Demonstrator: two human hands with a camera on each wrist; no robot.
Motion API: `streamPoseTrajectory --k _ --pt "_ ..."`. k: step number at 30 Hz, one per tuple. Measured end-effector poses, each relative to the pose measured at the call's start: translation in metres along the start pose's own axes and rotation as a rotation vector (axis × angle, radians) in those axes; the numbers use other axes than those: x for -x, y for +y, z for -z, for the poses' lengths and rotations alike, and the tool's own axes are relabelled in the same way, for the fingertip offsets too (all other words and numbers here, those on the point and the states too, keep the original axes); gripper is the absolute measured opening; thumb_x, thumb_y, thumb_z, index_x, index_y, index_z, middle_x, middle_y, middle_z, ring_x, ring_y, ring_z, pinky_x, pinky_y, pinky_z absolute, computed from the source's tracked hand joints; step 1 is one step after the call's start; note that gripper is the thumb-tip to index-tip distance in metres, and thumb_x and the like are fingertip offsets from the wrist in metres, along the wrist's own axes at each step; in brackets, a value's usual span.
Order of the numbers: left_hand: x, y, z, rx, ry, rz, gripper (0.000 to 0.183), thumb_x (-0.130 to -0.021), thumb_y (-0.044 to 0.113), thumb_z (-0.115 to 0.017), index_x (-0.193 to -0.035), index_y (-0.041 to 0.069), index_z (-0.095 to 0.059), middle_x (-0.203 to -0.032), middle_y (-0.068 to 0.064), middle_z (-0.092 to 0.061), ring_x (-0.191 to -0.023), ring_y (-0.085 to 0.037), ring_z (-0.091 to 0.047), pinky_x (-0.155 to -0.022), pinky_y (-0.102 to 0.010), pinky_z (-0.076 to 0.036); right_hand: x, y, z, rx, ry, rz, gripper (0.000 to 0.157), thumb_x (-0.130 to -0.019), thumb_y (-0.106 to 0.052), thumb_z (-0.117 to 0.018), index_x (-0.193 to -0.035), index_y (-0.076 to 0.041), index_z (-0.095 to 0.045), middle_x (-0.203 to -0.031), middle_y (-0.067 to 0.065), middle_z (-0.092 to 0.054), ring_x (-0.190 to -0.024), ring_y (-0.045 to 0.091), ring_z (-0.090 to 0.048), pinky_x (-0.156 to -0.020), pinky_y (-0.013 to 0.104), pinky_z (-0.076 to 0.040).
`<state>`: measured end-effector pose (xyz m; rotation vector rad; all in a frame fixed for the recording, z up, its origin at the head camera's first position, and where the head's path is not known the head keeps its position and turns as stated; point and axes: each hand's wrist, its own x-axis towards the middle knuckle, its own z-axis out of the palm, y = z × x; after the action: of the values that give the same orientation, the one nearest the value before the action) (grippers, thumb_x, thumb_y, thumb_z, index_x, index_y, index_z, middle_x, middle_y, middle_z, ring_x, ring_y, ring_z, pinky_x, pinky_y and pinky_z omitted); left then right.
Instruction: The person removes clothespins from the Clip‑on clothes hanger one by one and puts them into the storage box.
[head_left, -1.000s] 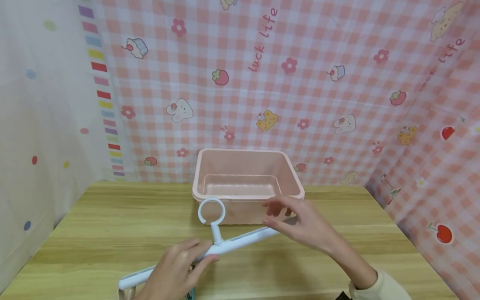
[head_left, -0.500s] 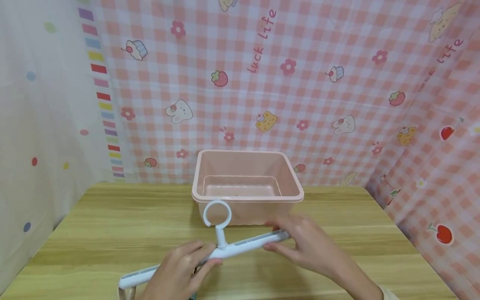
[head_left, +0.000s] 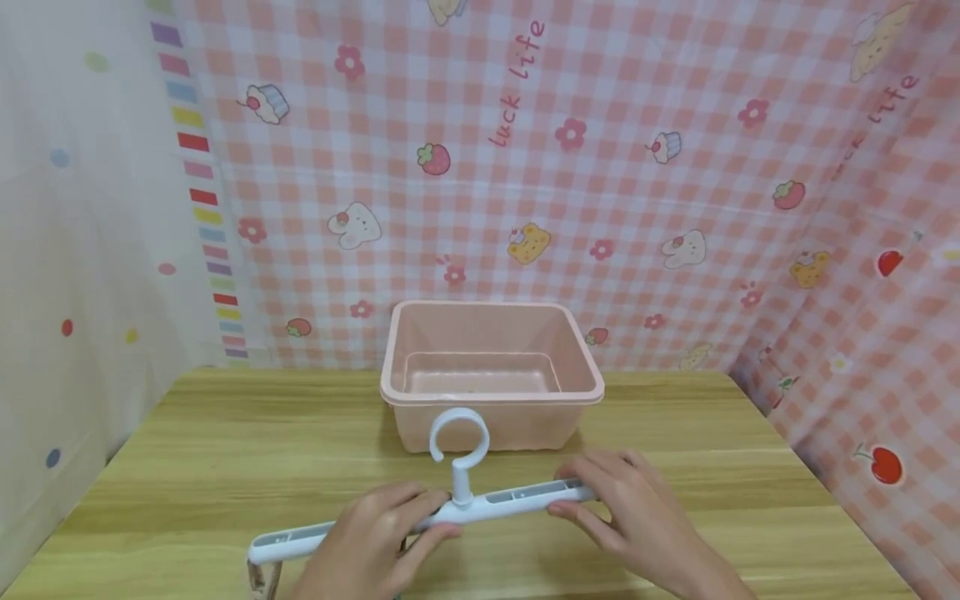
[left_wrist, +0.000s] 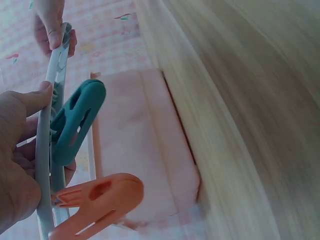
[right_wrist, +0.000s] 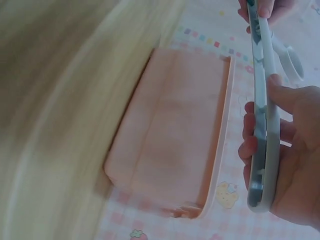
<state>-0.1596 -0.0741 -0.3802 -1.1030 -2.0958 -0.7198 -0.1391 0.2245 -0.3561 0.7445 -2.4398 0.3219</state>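
Observation:
A pale blue clip hanger (head_left: 517, 501) is held above the table, its open-ring hook pointing up and its bar tilted slightly, right end higher. My left hand (head_left: 371, 542) grips the bar just left of the hook, thumb along the near side. Towards the right end, my right hand (head_left: 637, 521) holds the bar between thumb and fingers. In the left wrist view a teal clip (left_wrist: 95, 94) and an orange clip (left_wrist: 127, 192) hang from the bar near my left hand. A brownish clip (head_left: 262, 577) hangs at the left end, partly cut off by the frame.
Behind the hanger, a pink plastic bin (head_left: 532, 425) stands on the wooden table (head_left: 225, 450) near its back edge, with nothing seen inside. Pink checked cloth (head_left: 480, 208) hangs behind and to the right; a white dotted cloth (head_left: 90, 333) hangs on the left.
My right hand has come down and closed on the hanger's right end. The hanger has shifted right and levelled somewhat, with my left hand still holding it.

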Motion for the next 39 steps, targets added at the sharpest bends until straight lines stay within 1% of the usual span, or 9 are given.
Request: streamPoseTrajectory --k 5,11,19,22,27,30,33,37,39 --pt "-0.001 0.002 0.005 0.008 -0.034 0.019 0.02 -0.084 0.031 -0.08 -0.096 0.017 -0.074 -0.084 0.012 -0.07 -0.074 0.005 -0.058 -0.063 -0.009 -0.046 0.005 -0.003 -0.004 0.009 0.069 0.027 0.023 -0.086 -0.043 -0.076 -0.1 -0.028 -0.066 -0.094 -0.024 -0.066 -0.085 -0.003 -0.062 -0.079 0.028 -0.046" --pt "-0.003 0.003 0.015 -0.03 -0.037 0.013 0.022 -0.089 0.039 -0.075 -0.097 0.018 -0.073 -0.085 0.012 -0.07 -0.072 0.004 -0.059 -0.062 -0.01 -0.047 0.01 -0.006 -0.008 -0.01 0.078 -0.03 0.024 -0.083 -0.039 -0.08 -0.1 -0.029 -0.066 -0.095 -0.026 -0.065 -0.086 -0.005 -0.061 -0.08 0.028 -0.047" --pt "-0.003 -0.003 0.034 -0.183 0.029 0.004 0.032 -0.088 0.051 -0.072 -0.095 0.02 -0.077 -0.084 0.012 -0.073 -0.075 -0.003 -0.067 -0.068 -0.026 -0.054 0.027 0.002 -0.01 -0.081 0.139 -0.108 0.033 -0.074 -0.025 -0.087 -0.099 -0.03 -0.067 -0.095 -0.026 -0.066 -0.081 -0.007 -0.058 -0.08 0.013 -0.036" --pt "-0.003 -0.007 0.04 -0.174 0.077 0.007 0.035 -0.085 0.051 -0.075 -0.102 0.021 -0.077 -0.084 0.014 -0.073 -0.074 -0.002 -0.068 -0.071 -0.023 -0.049 0.034 0.005 -0.01 -0.094 0.161 -0.132 0.035 -0.072 -0.023 -0.089 -0.099 -0.032 -0.067 -0.093 -0.025 -0.066 -0.079 -0.006 -0.056 -0.076 0.012 -0.035" --pt "0.002 -0.015 0.054 -0.099 0.145 0.063 0.039 -0.08 0.049 -0.081 -0.108 0.022 -0.077 -0.082 0.015 -0.073 -0.072 -0.002 -0.066 -0.077 -0.016 -0.038 0.041 0.003 -0.009 -0.115 0.138 -0.266 0.033 -0.073 -0.024 -0.089 -0.096 -0.036 -0.068 -0.091 -0.028 -0.066 -0.081 -0.005 -0.053 -0.071 0.015 -0.039" --pt "0.006 -0.017 0.061 -0.033 0.16 0.13 0.04 -0.077 0.044 -0.084 -0.11 0.023 -0.077 -0.087 0.015 -0.074 -0.074 -0.001 -0.063 -0.077 -0.014 -0.04 0.044 0.001 -0.008 -0.107 0.111 -0.353 0.03 -0.074 -0.027 -0.088 -0.095 -0.038 -0.068 -0.09 -0.03 -0.066 -0.085 -0.003 -0.054 -0.07 0.021 -0.044" --pt "0.008 -0.017 0.064 0.093 0.171 0.216 0.044 -0.074 0.03 -0.089 -0.114 0.02 -0.075 -0.095 0.013 -0.073 -0.075 0.001 -0.058 -0.068 -0.011 -0.042 0.047 0.002 -0.007 -0.097 0.101 -0.413 0.029 -0.074 -0.029 -0.089 -0.093 -0.039 -0.069 -0.088 -0.029 -0.067 -0.087 -0.002 -0.055 -0.07 0.024 -0.046" --pt "0.008 -0.018 0.065 0.239 0.193 0.309 0.057 -0.07 0.012 -0.09 -0.124 0.016 -0.071 -0.099 0.008 -0.069 -0.078 0.001 -0.054 -0.054 -0.013 -0.041 0.05 0.007 -0.007 -0.115 0.128 -0.405 0.03 -0.074 -0.024 -0.089 -0.093 -0.035 -0.07 -0.085 -0.026 -0.068 -0.083 -0.003 -0.055 -0.068 0.022 -0.044" --pt "0.008 -0.019 0.065 0.27 0.2 0.361 0.062 -0.071 0.009 -0.089 -0.129 0.016 -0.068 -0.1 0.007 -0.068 -0.079 0.001 -0.053 -0.054 -0.014 -0.042 0.051 0.01 -0.006 -0.129 0.149 -0.383 0.031 -0.073 -0.019 -0.09 -0.093 -0.033 -0.071 -0.083 -0.025 -0.068 -0.08 -0.005 -0.055 -0.068 0.018 -0.043"
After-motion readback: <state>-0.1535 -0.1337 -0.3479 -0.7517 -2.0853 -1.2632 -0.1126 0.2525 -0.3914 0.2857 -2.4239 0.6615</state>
